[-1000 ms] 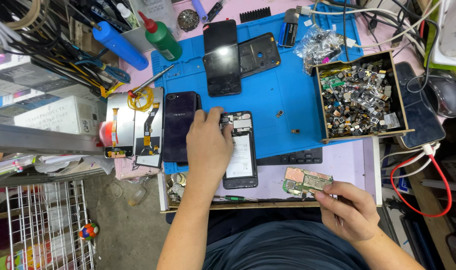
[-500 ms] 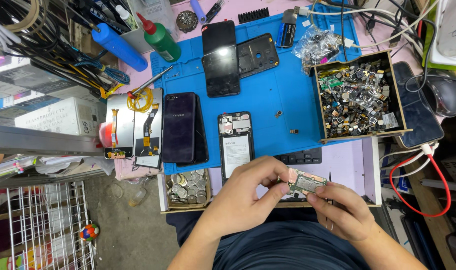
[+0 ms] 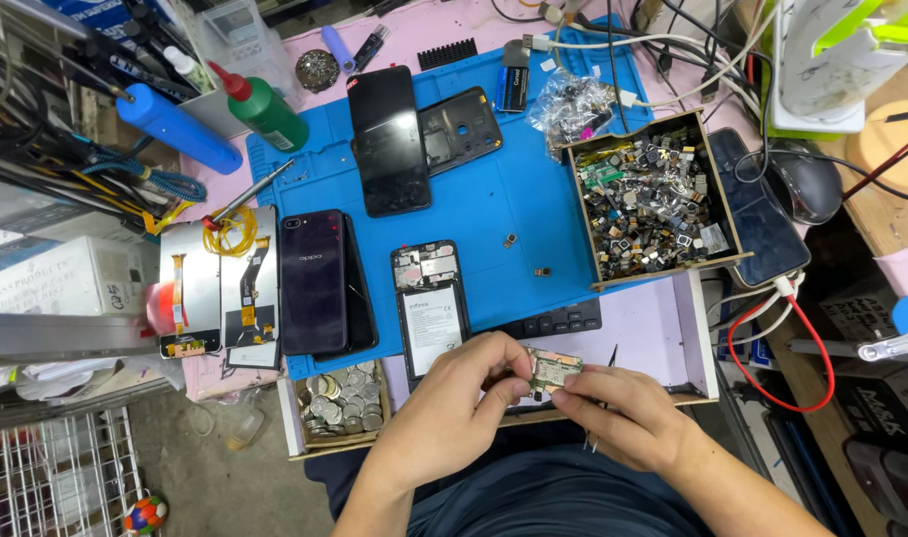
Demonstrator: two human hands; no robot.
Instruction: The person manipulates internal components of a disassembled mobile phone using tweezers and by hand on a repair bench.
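Over the cluttered tabletop (image 3: 633,338) both hands — left hand (image 3: 452,408), right hand (image 3: 623,418) — pinch a small circuit board (image 3: 554,370) (best gripped by its edges).

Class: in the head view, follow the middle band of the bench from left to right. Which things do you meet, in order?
Two silver screen panels → dark purple phone → opened phone with its battery showing → two tiny loose parts on the blue mat → wooden box of small parts → black phone on a cable.
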